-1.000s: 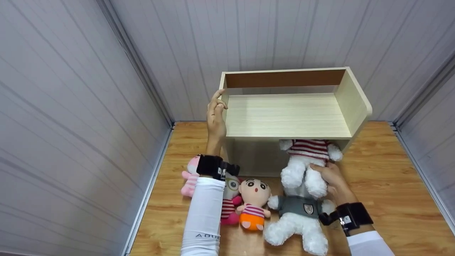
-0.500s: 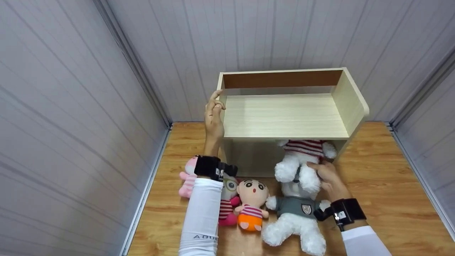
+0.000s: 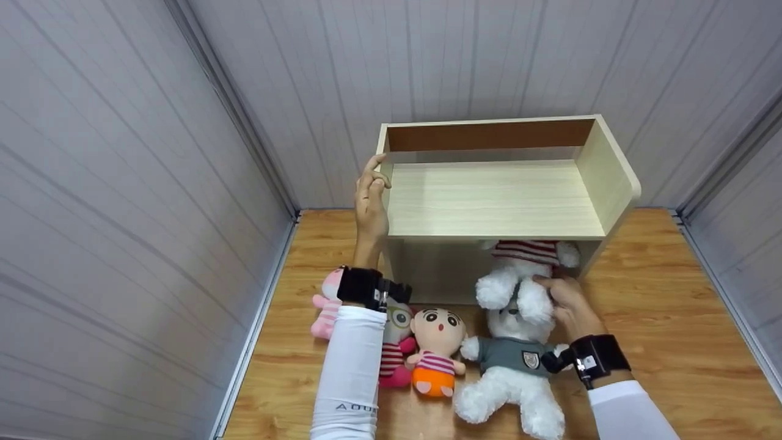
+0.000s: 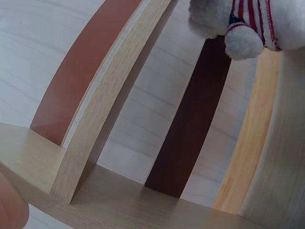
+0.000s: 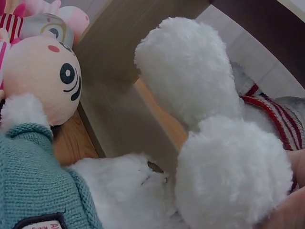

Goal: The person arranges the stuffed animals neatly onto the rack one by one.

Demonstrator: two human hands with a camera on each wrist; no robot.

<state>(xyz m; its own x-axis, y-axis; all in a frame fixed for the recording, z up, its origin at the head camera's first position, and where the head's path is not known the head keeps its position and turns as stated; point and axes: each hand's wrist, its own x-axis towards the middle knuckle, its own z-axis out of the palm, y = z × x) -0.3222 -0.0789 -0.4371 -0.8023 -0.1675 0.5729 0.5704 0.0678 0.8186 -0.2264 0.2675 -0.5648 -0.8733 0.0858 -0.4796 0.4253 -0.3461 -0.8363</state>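
Note:
My left hand (image 3: 371,211) holds the left side panel of a pale wooden shelf (image 3: 495,198) at its front edge. My right hand (image 3: 569,304) grips a white plush toy in a red-striped shirt (image 3: 524,252) by the leg area. Its upper body is inside the lower compartment, with its head hidden under the middle board in the head view; both legs stick out in front. Below those legs, a white plush dog in a grey-green shirt (image 3: 510,357) lies on the floor, its face partly covered. The left wrist view shows the striped toy's arm (image 4: 244,42) inside the shelf.
Left of the plush dog lie a doll with orange shorts (image 3: 435,360), a plush with ringed eyes (image 3: 397,330) and a pink plush (image 3: 327,311), partly behind my left arm. Grey panel walls (image 3: 489,55) stand behind and beside the shelf on a wood floor (image 3: 684,293).
The striped plush has moved farther into the lower compartment, its legs now higher and over the plush dog's head. My right hand went with it. The left hand stays on the panel.

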